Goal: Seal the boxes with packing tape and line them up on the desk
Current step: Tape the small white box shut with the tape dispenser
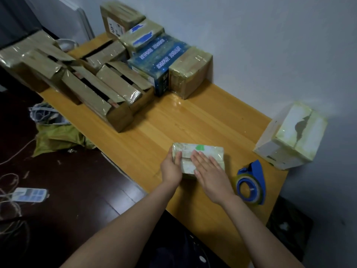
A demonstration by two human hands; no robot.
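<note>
Near end of desk [173,120]: box [204,153] under both hands.
Gripped at its left end by left hand [171,169], fingers curled round it; pressed on top by right hand [210,171], flat, fingers straight. Just right of box, not touching: dispenser [251,182]. At wall-side edge: white box [291,136]. Far end: taped boxes [190,72] in a row along the wall, open boxes [108,93] beside them.

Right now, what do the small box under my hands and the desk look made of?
Small box: likely cardboard wrapped in glossy clear tape; its surface shines and wrinkles. Desk: wood or wood-look laminate, smooth finish; grain lines and a glare patch show.
</note>
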